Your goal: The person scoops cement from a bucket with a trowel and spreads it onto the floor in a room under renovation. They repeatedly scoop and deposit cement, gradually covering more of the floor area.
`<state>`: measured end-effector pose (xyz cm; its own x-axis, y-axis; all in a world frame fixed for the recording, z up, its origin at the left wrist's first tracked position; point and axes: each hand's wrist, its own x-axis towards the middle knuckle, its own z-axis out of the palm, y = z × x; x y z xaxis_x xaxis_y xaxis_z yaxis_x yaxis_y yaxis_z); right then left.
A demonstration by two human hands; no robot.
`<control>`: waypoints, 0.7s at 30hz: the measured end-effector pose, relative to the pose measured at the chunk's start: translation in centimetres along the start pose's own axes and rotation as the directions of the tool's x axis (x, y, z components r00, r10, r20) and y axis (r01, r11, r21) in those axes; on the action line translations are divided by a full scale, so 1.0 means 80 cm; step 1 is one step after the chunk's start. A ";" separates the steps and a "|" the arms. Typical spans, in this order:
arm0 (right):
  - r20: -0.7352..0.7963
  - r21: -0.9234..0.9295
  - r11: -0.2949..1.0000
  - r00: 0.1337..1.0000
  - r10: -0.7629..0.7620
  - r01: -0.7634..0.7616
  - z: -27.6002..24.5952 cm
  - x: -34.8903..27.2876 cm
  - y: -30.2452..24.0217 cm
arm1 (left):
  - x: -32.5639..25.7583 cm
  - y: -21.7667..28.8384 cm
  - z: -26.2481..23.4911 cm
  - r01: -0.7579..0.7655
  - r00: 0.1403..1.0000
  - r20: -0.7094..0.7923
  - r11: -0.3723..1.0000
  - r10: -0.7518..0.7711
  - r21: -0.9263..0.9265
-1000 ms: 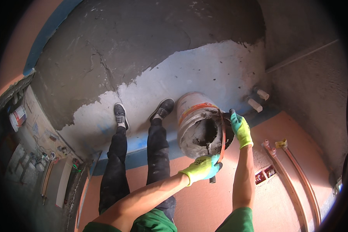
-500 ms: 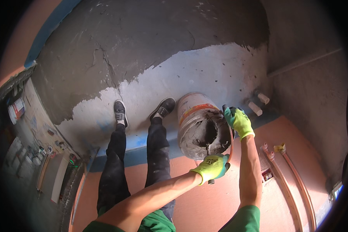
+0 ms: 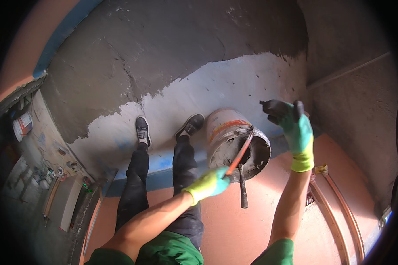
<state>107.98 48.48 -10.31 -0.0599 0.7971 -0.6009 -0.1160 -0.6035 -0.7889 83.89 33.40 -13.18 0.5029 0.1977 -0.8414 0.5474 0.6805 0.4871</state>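
Note:
A pale plastic bucket (image 3: 220, 120) with an orange band leans over, its mouth toward me, with wet grey mortar (image 3: 225, 152) inside. My left hand (image 3: 208, 183), in a yellow-green glove, is closed around the bucket's orange handle (image 3: 241, 152), which slants up to the rim. A tool with a dark handle (image 3: 243, 190) sticks out of the mortar toward me; its working end is hidden. To the right of the bucket, my right hand (image 3: 296, 130) is raised in a matching glove. Its dark-tipped fingers are apart, slightly blurred, and hold nothing.
Wet grey mortar (image 3: 163, 48) covers the far floor, ending raggedly at a pale bare strip (image 3: 234, 84). My shoes (image 3: 142, 128) stand on that strip. Pipes (image 3: 327, 207) run along the pink surface at right. A cluttered lower area with a white bucket (image 3: 23, 125) lies left.
My right hand has left the bucket rim and risen to the right, fingers opening. My left hand has moved left and toward me with the handle, and the bucket's mouth has turned.

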 end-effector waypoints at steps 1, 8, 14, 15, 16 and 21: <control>0.067 0.124 0.992 0.997 -0.033 0.024 0.002 -0.001 -0.023 | -0.001 -0.019 -0.023 0.094 0.995 -0.038 0.996 -0.094 0.005; 0.450 0.482 0.802 0.686 -0.572 0.352 0.071 -0.009 -0.220 | -0.063 -0.134 -0.147 0.149 0.758 -0.643 0.989 -0.107 0.012; -0.184 0.425 0.903 0.971 0.151 -0.061 0.247 0.149 -0.024 | -0.143 -0.205 -0.175 0.350 0.724 -0.646 0.936 -0.245 0.038; -0.168 0.484 0.863 0.953 0.252 -0.143 0.249 0.147 0.035 | -0.156 -0.216 -0.182 0.287 0.740 -0.658 0.950 -0.139 0.122; -0.136 0.530 0.829 0.947 0.290 -0.178 0.247 0.136 0.085 | -0.171 -0.227 -0.187 0.158 0.738 -0.672 0.984 -0.063 0.081; 0.122 0.781 0.601 0.986 0.115 -0.167 0.220 0.032 0.154 | -0.225 -0.264 -0.201 0.162 0.753 -0.623 0.977 -0.213 -0.137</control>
<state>88.92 43.49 -19.31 -0.1936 0.7194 -0.6671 -0.8346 -0.4782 -0.2735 52.53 26.82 -12.03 -0.1543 0.4437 -0.8828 0.5247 0.7939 0.3073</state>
